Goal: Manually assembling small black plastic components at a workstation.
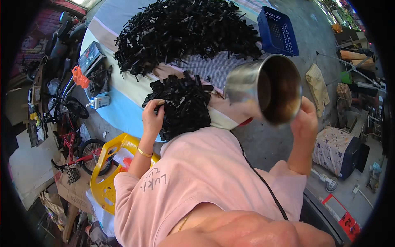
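My right hand (305,116) grips a shiny steel mug (242,84) at its right side and holds it tilted, its wide mouth facing right. The inside I can see is brownish and dark. My left hand (153,119) is at the left edge of a smaller heap of black short pieces (183,103) close to my body. Its thumb and fingers are curled together there; what they pinch is too small to make out. A much larger heap of the same black pieces (181,33) spreads over the cloth farther off.
The heaps lie on a patterned cloth (117,113). A blue plastic basket (267,24) stands at far right. To the left are a box (91,57), an orange bag (80,77), a yellow plastic chair (103,187) and bicycles. A black cord (257,173) crosses my shirt.
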`<state>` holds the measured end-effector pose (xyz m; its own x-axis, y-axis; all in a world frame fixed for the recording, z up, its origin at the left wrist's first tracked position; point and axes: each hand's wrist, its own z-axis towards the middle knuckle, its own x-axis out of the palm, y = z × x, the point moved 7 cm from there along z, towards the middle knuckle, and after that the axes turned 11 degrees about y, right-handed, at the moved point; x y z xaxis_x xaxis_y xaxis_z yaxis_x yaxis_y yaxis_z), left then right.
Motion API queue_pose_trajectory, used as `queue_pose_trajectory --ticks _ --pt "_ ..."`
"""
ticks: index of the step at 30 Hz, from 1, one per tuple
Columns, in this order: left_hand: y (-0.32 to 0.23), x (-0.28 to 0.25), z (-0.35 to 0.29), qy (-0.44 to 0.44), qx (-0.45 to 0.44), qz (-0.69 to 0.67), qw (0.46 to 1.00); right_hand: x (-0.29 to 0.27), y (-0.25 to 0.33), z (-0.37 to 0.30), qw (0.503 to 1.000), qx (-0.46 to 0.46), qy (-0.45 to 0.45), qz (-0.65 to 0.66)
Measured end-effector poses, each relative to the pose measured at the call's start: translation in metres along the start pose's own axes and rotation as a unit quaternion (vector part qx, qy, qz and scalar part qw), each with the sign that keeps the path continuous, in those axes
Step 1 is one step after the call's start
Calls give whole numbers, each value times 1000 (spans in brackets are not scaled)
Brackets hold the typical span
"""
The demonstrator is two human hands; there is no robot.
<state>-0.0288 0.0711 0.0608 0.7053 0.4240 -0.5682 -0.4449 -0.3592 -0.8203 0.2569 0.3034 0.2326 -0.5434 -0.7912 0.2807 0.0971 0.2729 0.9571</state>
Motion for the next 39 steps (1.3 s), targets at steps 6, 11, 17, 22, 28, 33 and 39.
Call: queue_pose_trajectory --ticks 6,11,17,22,28,33,39 --pt "-1 1 1 10 -3 28 1000 -135 -108 -20 975 24 -202 84" --pt "4 3 2 4 -36 -17 999 -231 -176 -16 943 -3 -327 58" --pt "-4 -1 3 3 -41 -1 999 -296 -223 1 901 -36 -415 121" --pt "-7 0 2 0 -19 7 1000 -319 -241 18 901 -46 -406 148" --pt "-2 -1 -1 6 -30 7 1000 -287 -226 7 892 12 -434 124" --pt "-2 -1 2 5 -36 19 999 -234 -249 -11 848 221 -381 -294" --pt "-14 1 8 14 -7 13 1000 -120 -212 38 707 260 -219 -620"
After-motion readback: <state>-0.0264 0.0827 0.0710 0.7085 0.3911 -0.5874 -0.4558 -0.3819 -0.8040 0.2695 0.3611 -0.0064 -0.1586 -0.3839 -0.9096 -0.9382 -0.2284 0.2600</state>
